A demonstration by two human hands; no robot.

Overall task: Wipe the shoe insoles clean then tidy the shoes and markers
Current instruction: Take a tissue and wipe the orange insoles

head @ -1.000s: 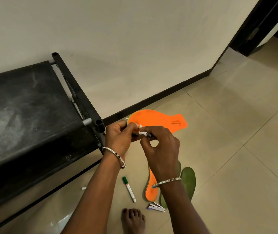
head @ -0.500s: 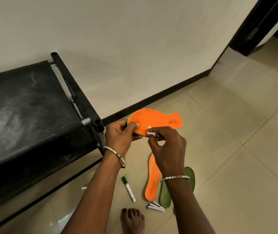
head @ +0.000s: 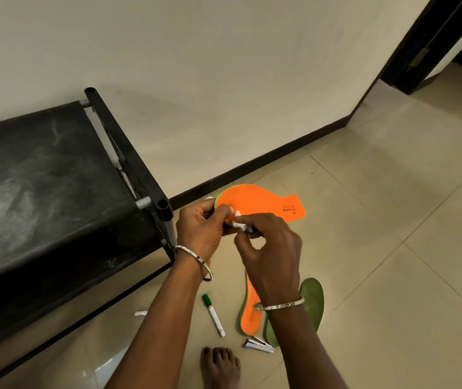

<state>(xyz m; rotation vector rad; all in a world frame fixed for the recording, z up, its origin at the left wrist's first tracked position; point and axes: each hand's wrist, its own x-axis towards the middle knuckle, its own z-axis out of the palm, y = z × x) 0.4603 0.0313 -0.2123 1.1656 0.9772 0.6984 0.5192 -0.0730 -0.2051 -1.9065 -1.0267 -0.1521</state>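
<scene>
Head view, black rack: stands at my left, its corner post just beside my left hand.
Held orange insole: up in the air over the floor; my left fingers curl round its rounded end.
Right hand: fingers pinch a small white piece against the insole; cloth or tissue, I cannot tell.
Floor insoles: second orange insole and green insole, under my right wrist.
Marker: on the floor, between my forearms.
Risk: held by one end only, the insole may flex or slip if I press hard, and the white piece could drop.
</scene>
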